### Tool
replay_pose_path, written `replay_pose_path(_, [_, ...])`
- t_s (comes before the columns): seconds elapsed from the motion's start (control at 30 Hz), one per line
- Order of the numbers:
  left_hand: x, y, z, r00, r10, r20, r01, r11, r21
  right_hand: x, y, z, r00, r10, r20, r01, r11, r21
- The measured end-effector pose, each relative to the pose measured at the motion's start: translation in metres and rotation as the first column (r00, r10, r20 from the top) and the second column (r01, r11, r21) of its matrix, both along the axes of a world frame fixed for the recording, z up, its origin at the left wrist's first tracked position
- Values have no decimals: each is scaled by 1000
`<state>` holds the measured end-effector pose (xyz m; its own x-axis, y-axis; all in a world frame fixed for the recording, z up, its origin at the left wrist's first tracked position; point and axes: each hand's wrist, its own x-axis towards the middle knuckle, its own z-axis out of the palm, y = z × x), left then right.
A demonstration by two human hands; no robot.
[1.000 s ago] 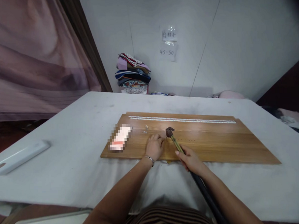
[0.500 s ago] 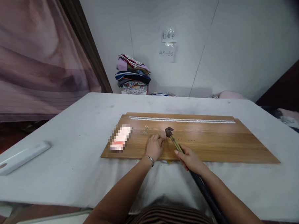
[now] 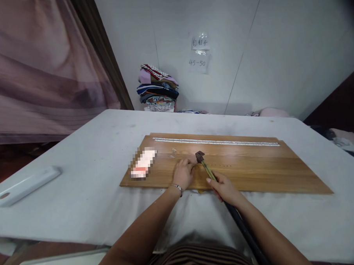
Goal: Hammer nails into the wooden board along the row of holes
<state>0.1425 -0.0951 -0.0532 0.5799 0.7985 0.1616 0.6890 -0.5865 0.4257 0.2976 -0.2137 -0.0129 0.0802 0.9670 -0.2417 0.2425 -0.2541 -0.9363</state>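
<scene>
On the left, a white, holed implement (image 3: pixel 29 185) lay on our worktop (image 3: pixel 80 207). Next, a pixelated item (image 3: pixel 144 163) and small nail-like pieces (image 3: pixel 172 156) sat on the wooden board (image 3: pixel 266 171). Our left hand (image 3: pixel 183 174) rested there, fingers bent; we couldn't tell whether it pinched anything. Just beside it was the head of the hammer (image 3: pixel 208 171), whose handle we gripped, right hand (image 3: pixel 226 189) wrapped around it, near a row of dark dots (image 3: pixel 225 166).

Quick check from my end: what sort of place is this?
Probably an improvised indoor workspace, perhaps domestic: pink drapery hangs at left, folded fabrics are piled by the wall, and a wooden board lies on a white table.
</scene>
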Motion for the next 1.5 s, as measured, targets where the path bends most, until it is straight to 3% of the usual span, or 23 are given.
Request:
replay_pose_path(0.4, [0,2,-7,1000,-4,11,4,999,33,0,1,0,1000,4,13,-4,1000,-10])
replay_pose_path(1.5, [1,3,-8,999,-7,36,6,999,31,-3,3,3,999,8,37,-7,999,-38])
